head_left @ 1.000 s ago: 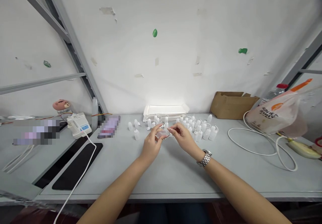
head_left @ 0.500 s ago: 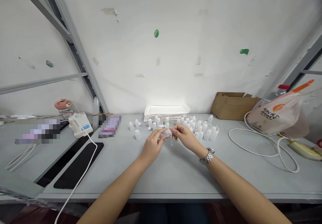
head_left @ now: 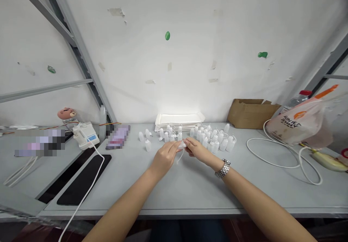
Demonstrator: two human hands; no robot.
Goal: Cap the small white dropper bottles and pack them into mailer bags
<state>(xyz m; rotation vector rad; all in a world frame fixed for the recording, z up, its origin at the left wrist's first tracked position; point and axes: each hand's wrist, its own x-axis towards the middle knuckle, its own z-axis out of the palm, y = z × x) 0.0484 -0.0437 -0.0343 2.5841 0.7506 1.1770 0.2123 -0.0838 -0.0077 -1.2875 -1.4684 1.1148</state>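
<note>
left hand: I see my left hand [head_left: 164,158] near the middle of the grey tabletop [head_left: 190,187], a little toward the far edge, fingers curled in.
left grip: pinched down to a narrow gap on the small translucent white plastic bottle [head_left: 181,146], thumb and fingertips on its left side.
right hand: my right hand [head_left: 198,150] meets it from the right, with a silver metal wristwatch [head_left: 223,168] on the wrist.
right grip: fingertips closed on the same bottle from the right. I cannot tell which part of it they hold.
held bottle: between the two hands, just above the tabletop. A thin pale strand [head_left: 179,156] hangs under it.
behind hands: a cluster of small white capped bottles [head_left: 214,140] stands just past my right hand, toward the far edge. A few loose white bottles [head_left: 148,146] stand to the left of the hands, apart from the cluster.
far edge: a stack of flat white trays [head_left: 179,118] against the wall, and a brown cardboard box [head_left: 251,113] toward the far right corner.
right side: a white-and-orange printed plastic bag [head_left: 299,124], with a looped white cable [head_left: 274,162] lying beside it.
left side: a black rectangular mat [head_left: 84,178] at the left edge.
</note>
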